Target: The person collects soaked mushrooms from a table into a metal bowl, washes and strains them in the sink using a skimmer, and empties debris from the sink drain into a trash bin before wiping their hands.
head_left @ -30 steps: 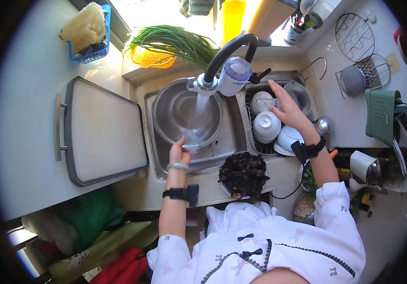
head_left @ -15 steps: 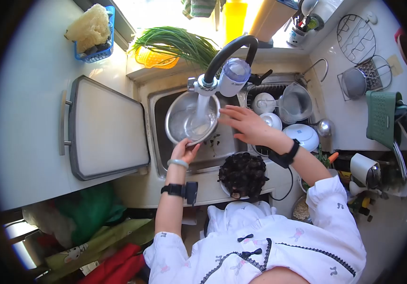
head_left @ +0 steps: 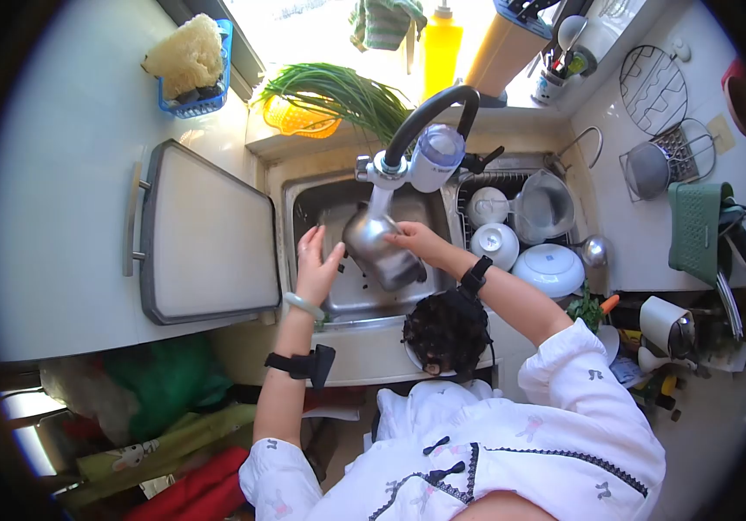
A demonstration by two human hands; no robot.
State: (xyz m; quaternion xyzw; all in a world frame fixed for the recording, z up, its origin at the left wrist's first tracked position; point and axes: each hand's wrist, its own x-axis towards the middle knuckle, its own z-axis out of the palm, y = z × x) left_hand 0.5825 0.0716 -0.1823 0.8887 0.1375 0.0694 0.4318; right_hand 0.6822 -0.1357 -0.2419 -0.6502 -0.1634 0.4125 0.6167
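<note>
A stainless steel bowl (head_left: 371,236) is tipped over in the metal sink (head_left: 434,204), its outer wall under the faucet's running stream. My right hand (head_left: 421,244) grips the bowl at its right side. To the left of the bowl, my left hand (head_left: 314,266) is held apart from it over the sink, fingers stretched and holding nothing. Above the bowl is the faucet (head_left: 382,176) with a clear-topped filter (head_left: 439,156). Small dark scraps lie on the sink floor. On the counter's front edge stands a bowl heaped with dark, ruffled pieces (head_left: 448,333) resembling wood ear fungus.
Bowls and a clear jug (head_left: 544,204) fill the dish rack right of the sink, with a white plate (head_left: 548,270) and a ladle (head_left: 596,251). Green stalks (head_left: 338,91) lie over an orange basket (head_left: 299,118) behind the sink. A white board (head_left: 208,239) stands left.
The bowl has gone from facing up under the stream to tipped over. My left hand has let go of its rim and moved left; my right hand has taken hold of it.
</note>
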